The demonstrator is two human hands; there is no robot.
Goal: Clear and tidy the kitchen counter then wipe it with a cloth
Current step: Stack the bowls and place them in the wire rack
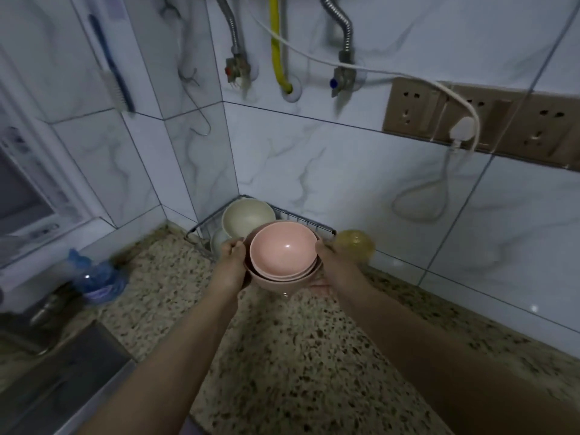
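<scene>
Both hands grip stacked pink bowls.

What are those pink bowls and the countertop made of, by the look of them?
Pink bowls: likely plastic or melamine; smooth, thin-walled, a soft sheen with one small highlight. Glazed ceramic is possible. Countertop: looks like polished granite or engineered stone; beige with dark speckles throughout.

yellow hose on tiled wall; white plug in beige socket strip; brush hanging left.
</scene>
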